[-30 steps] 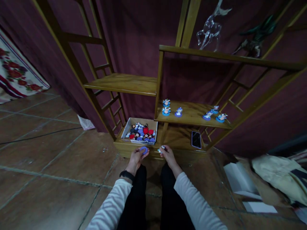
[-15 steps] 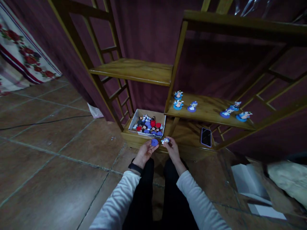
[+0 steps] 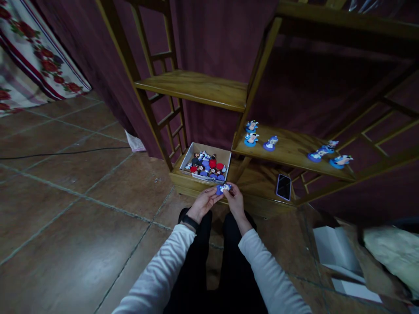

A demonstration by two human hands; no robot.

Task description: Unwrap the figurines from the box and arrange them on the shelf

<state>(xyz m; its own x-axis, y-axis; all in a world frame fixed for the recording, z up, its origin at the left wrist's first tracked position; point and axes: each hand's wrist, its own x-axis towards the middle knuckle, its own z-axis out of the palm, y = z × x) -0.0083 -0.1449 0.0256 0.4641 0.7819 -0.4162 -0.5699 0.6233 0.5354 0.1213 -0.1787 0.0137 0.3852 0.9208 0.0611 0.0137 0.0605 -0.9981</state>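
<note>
My left hand (image 3: 203, 202) is closed on a round purple base (image 3: 218, 190), its fingers underneath. A small white-and-purple figurine (image 3: 225, 187) is pinched in my right hand (image 3: 236, 200), pressed against that base. Both hands meet just in front of an open cardboard box (image 3: 225, 153). Inside the box lie several figurines, purple discs and red pieces (image 3: 212, 163) in a heap. On the right-hand shelf stands a similar purple figurine on a purple base (image 3: 270, 143).
Blue-based figurines (image 3: 251, 139) stand on the shelf's left, others (image 3: 341, 162) at its right. Below it lies a phone (image 3: 283, 187). A higher wooden shelf (image 3: 196, 90) overhangs the box. White packaging (image 3: 338, 250) lies on the floor at right.
My hands have come together, bringing the figurine onto the purple base; before, the two were held apart. The view has shifted slightly.
</note>
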